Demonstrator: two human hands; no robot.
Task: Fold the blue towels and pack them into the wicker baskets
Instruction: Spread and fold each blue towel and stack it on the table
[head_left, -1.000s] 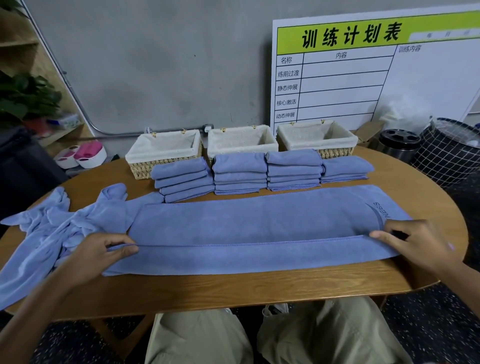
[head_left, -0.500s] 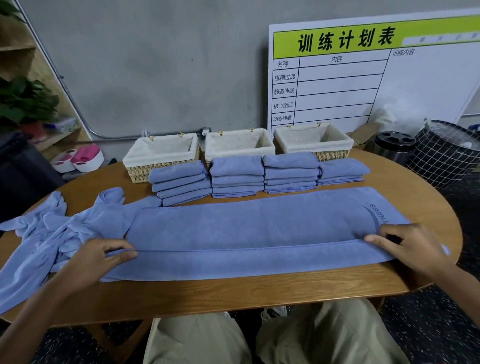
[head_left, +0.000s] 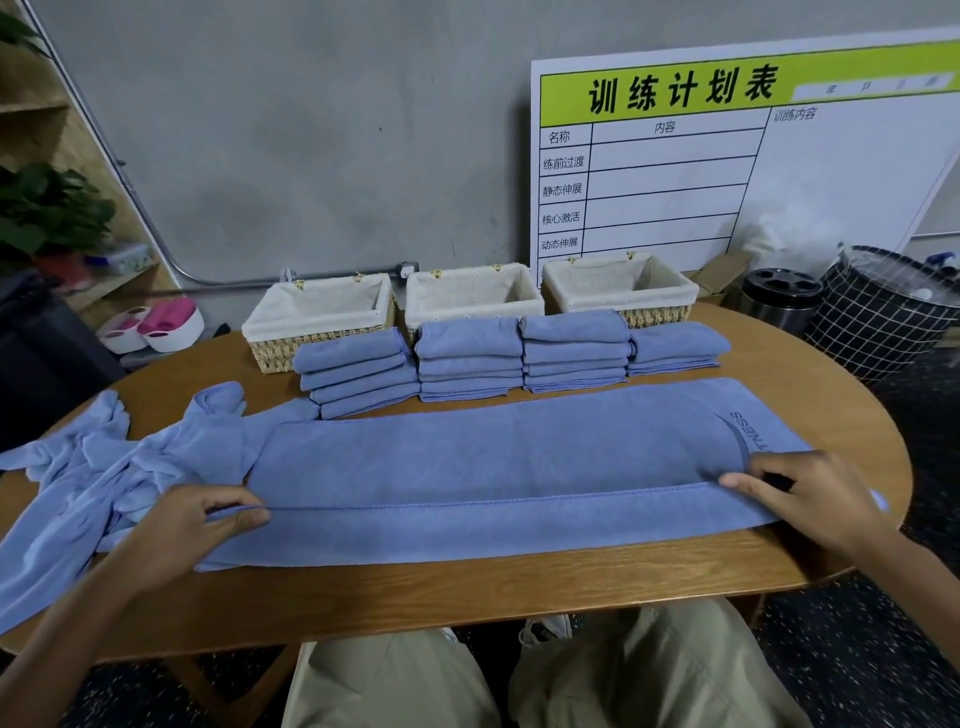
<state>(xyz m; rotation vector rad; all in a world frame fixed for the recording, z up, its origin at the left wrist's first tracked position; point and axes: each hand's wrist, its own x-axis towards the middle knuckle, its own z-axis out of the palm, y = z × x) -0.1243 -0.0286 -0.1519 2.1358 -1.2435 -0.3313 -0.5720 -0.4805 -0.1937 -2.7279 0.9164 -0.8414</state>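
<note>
Left hand (head_left: 192, 525) pinched the near hem of the long towel (head_left: 493, 467) at its left end, thumb and fingers curled round the folded edge. Right hand (head_left: 810, 499) gripped the same hem at the right end, index finger stretched along the seam, other fingers curled over the cloth. Towel lay stretched lengthwise across the wooden table (head_left: 467, 597), near strip already turned over onto the body, printed logo showing at the right end by the right hand.

Step in hand, by judgement: lengthwise fold of this towel, first third over, hem being lined up. Next move probably called for carrying the hem further toward the far edge with both ends kept level, then folding end over end down to the size of the finished ones. Risk: left end slack, could skew.

Heap of unfolded towels (head_left: 78, 483) sat at the left, touching the long towel's left end. Folded stacks (head_left: 467, 358) in four piles stood just behind, between the long towel and the wicker baskets (head_left: 322, 322). Three baskets, cloth-lined, in a row at the far table edge, nothing visible inside; packing not yet begun. Whiteboard (head_left: 727, 156) against the wall behind, bins (head_left: 883, 312) at the right.
</note>
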